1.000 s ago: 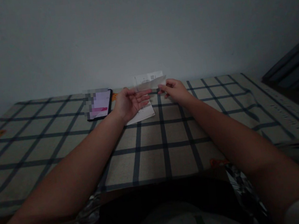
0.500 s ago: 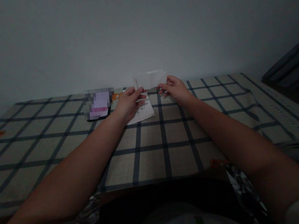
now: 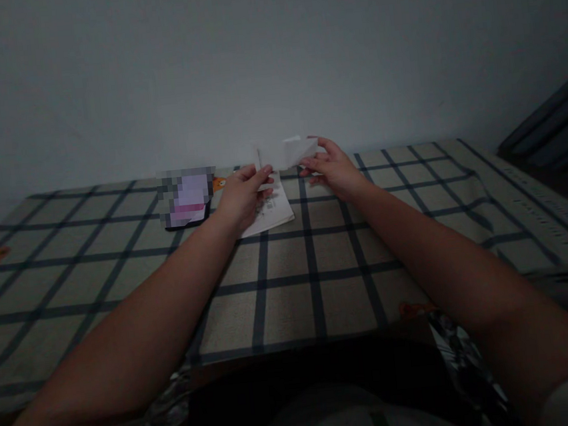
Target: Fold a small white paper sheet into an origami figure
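Note:
Between both hands, a thin whitish sheet of paper (image 3: 301, 151) is held up just above the far edge of the table. My left hand (image 3: 246, 193) pinches its left end between thumb and fingers. At the other end my right hand (image 3: 330, 168) grips the sheet, whose right part shows a slanted fold or overlap. Against the pale wall, the middle of the sheet is hard to make out. Under my left hand lies a white paper or booklet (image 3: 278, 207) with dark print, partly hidden by the hand.
A phone (image 3: 189, 195) with a lit, partly blurred screen lies left of my left hand. The table wears a checked cloth (image 3: 293, 306) with orange bear figures. A plain wall (image 3: 269, 54) rises behind it, and dark slatted material (image 3: 557, 133) stands at the right.
The sheet has gone from one flat strip to having its right part folded or angled. My right hand's fingers have lifted slightly; my left hand has barely moved.

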Demonstrator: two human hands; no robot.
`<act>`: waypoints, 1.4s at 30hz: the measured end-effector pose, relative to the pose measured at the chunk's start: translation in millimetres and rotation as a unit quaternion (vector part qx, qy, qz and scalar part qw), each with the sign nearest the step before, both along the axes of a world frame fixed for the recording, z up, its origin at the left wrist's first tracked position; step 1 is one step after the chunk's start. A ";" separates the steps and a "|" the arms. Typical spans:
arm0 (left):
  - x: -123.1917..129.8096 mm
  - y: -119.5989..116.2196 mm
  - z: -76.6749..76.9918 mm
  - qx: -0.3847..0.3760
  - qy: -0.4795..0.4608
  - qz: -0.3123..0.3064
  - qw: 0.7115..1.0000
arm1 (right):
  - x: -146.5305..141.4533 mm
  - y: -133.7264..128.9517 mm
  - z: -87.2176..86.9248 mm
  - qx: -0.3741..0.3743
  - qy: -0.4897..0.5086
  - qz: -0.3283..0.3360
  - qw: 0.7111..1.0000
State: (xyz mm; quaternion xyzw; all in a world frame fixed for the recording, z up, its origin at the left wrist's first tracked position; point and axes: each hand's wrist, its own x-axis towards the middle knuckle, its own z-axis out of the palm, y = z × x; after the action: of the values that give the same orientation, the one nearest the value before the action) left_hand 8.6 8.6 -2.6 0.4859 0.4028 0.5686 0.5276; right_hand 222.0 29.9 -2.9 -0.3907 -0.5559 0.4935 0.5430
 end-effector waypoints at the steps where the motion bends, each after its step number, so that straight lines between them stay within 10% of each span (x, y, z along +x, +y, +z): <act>1: 0.1 0.3 -0.4 0.006 0.006 0.001 1.000 | 0.1 0.3 -0.1 0.000 0.000 -0.002 1.000; 42: -6.8 -3.4 1.5 0.117 0.193 0.015 0.974 | 2.2 -5.2 3.3 0.115 -0.166 0.030 0.979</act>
State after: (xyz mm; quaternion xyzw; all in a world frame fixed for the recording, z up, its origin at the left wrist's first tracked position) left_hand 1.8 5.2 -1.1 0.6388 0.4353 0.5149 0.3706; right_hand 224.2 24.7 0.4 -0.3850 -0.7026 0.3714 0.4693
